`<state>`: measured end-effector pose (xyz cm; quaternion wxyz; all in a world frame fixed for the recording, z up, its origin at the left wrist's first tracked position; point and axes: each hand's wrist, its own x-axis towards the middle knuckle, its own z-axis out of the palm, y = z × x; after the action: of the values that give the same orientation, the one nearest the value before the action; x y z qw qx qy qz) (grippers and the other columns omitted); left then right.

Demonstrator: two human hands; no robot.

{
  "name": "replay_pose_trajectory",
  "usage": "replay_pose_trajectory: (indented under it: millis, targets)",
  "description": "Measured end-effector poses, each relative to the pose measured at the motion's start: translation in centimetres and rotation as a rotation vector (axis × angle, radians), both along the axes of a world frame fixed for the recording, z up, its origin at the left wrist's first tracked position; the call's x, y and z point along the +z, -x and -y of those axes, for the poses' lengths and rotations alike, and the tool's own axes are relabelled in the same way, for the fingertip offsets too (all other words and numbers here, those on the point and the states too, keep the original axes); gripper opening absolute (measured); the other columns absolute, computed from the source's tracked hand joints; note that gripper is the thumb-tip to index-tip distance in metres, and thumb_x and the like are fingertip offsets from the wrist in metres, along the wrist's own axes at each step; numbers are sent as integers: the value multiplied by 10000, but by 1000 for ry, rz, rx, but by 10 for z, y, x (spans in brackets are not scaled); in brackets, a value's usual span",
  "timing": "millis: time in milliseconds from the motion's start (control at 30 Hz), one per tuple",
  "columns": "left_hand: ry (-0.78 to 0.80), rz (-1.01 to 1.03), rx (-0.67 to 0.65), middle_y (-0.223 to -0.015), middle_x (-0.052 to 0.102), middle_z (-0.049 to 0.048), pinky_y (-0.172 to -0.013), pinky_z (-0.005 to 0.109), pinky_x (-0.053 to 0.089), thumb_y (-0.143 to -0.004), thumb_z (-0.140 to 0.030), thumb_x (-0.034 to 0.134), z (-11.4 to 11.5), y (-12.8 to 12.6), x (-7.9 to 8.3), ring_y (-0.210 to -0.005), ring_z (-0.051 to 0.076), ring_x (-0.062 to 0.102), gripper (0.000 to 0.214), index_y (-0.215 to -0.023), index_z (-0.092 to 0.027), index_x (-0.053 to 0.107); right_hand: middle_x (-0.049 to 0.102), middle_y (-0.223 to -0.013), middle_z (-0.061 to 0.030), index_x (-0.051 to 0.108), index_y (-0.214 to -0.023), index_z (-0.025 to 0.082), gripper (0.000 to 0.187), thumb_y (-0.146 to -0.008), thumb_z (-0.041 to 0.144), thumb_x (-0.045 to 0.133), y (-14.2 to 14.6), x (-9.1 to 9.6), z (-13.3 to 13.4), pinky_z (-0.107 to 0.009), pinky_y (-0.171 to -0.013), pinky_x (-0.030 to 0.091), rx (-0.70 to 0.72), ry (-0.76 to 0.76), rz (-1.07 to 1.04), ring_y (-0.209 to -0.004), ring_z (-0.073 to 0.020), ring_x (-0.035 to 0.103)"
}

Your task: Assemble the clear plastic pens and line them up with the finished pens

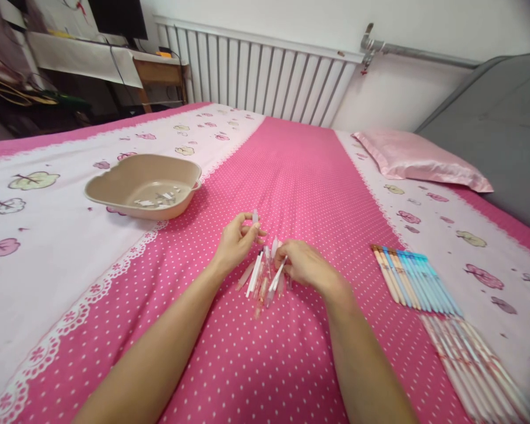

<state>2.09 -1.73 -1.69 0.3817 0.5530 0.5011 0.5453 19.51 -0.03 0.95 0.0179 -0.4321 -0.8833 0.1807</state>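
A small heap of pens and clear pen parts [260, 280] lies on the pink dotted bedspread in front of me. My left hand [236, 240] is pinched on a small clear pen cap held just above the heap. My right hand [304, 265] is closed on a white pen at the heap's right side, its tip pointing down-left. A tan plastic basin [110, 194] with several small clear bits in its bottom stands to the left of my hands.
To my right a row of orange and blue pens [413, 280] lies side by side, and closer in a row of clear-wrapped pens [468, 359]. Further off lie a pink pillow [419, 159] at the right and a white radiator [269, 73].
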Motion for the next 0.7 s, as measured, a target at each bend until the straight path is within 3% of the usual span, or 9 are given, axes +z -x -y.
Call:
replay_pose_trajectory:
  millis: [333, 500, 700]
  targets:
    - [-9, 10, 15, -804, 697, 80, -634, 298, 507, -846, -422, 529, -1, 1, -2, -692, 183, 673, 297, -993, -169, 481, 691, -806, -26, 729, -801, 222, 198, -749, 100, 582, -3, 8, -2, -259, -677, 439, 29, -38, -205, -748, -153, 608]
    - [-26, -97, 26, -859, 698, 86, -701, 324, 499, -851, -404, 531, 2, 2, 0, -810, 206, 668, 284, -1021, -177, 515, 706, -839, -15, 696, -859, 202, 113, -804, 199, 597, -7, 26, 4, -287, -714, 504, -59, -165, -641, -758, -136, 642]
    - [-207, -388, 40, -974, 664, 55, -690, 281, 463, -882, -344, 477, 7, -6, 4, -848, 176, 618, 205, -990, -199, 573, 684, -888, -19, 568, -1151, 240, 321, -830, 243, 568, -3, 38, 14, -322, -731, 548, -250, -341, -1063, -813, -154, 658]
